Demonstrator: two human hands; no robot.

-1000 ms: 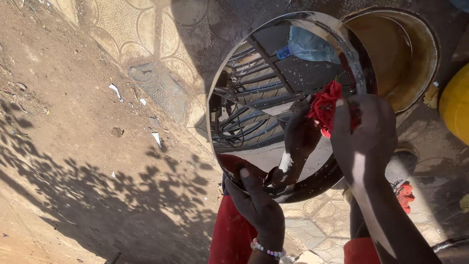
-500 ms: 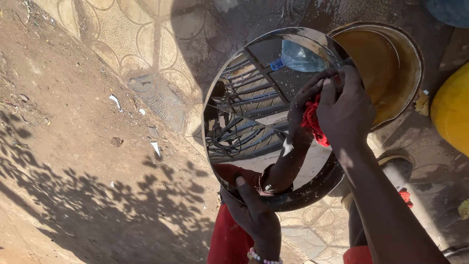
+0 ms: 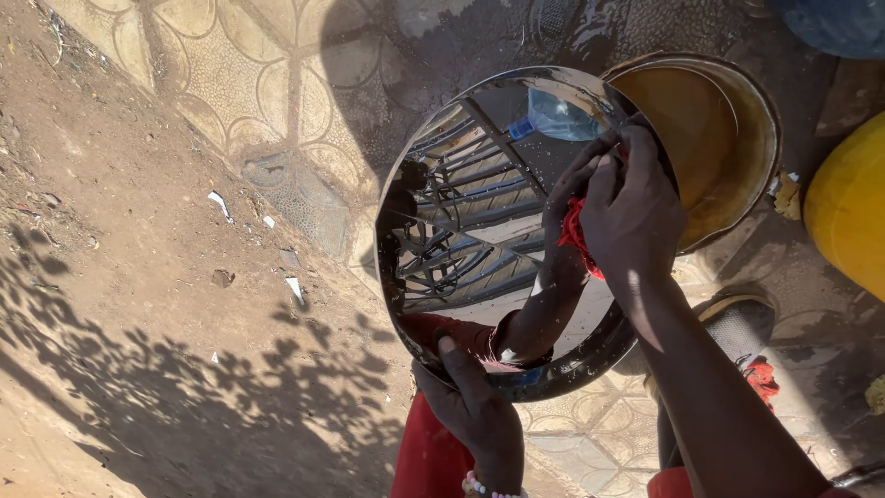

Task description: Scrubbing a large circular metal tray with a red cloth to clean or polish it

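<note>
While dappled leaf shadow spreads over the dirt ground (image 3: pixel 138 277) from 7 to 9 o'clock, a patterned paved floor (image 3: pixel 230 83) runs across the top from 11 to 1 o'clock, wet and dark near the middle. A shiny round metal tray (image 3: pixel 461 231) fills the centre, tilted up on edge, its polished face mirroring metal bars, a blue bottle and an arm. Behind it at 2 o'clock sits a basin (image 3: pixel 710 138) of brown water, its rim partly covered by the tray's upper edge. A yellow container (image 3: pixel 853 203) is cut off at 3 o'clock, well apart from the tray. The right hand (image 3: pixel 631 217) presses on the tray's upper right face, fingers curled tight around a red cloth (image 3: pixel 573 235) that shows just beneath the palm. The left hand (image 3: pixel 475 410) clamps the tray's lower rim at 6 o'clock, thumb lying on the mirrored face and fingers hidden behind; a bead bracelet (image 3: pixel 484 487) circles its wrist. Red clothing (image 3: pixel 429 456) shows below that hand. A sandalled foot (image 3: pixel 737 323) rests at 4 o'clock, near the tray's lower right edge. Small white scraps (image 3: pixel 221 205) lie scattered on the dirt at 9 o'clock.
</note>
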